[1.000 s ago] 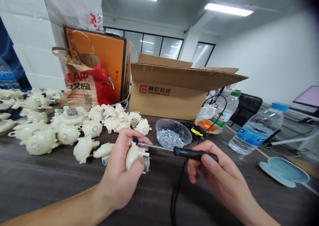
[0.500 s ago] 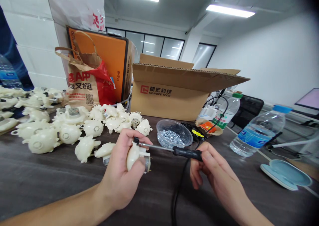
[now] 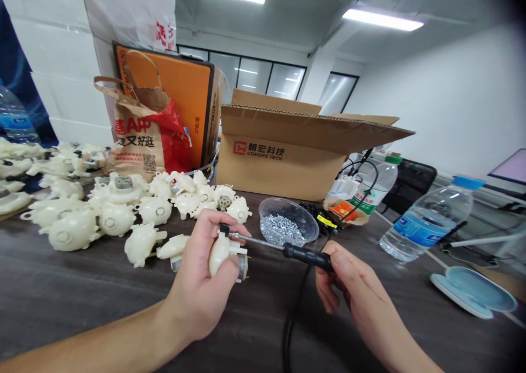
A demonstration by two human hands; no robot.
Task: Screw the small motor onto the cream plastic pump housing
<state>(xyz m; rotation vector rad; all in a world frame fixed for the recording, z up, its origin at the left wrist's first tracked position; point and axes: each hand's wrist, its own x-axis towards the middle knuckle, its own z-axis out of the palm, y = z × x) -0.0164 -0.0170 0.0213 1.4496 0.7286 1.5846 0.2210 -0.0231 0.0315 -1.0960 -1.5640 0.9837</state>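
My left hand point(image 3: 205, 285) is wrapped round a cream plastic motor housing point(image 3: 219, 252), with a metal motor showing at its lower right and a small black piece point(image 3: 224, 228) on top. My right hand point(image 3: 353, 282) pinches the black handle of a screwdriver point(image 3: 308, 256). Its shaft points left and its tip meets the black piece; the exact contact point is too small to make out. Beyond the shaft sits a clear round tub of small silver screws point(image 3: 283, 229). Several similar cream housings point(image 3: 74, 230) lie to the left of my left hand.
An open cardboard box point(image 3: 279, 165) stands behind the tub, with a paper bag point(image 3: 142, 126) and an orange box point(image 3: 187, 99) to its left. Water bottles point(image 3: 431, 219) and an open light-blue case point(image 3: 476, 291) are at right. A black cable point(image 3: 290, 329) runs down the table point(image 3: 123, 302).
The screwdriver handle has dipped slightly, so the shaft slopes down a little more to the right. My left hand still holds the housing in almost the same place.
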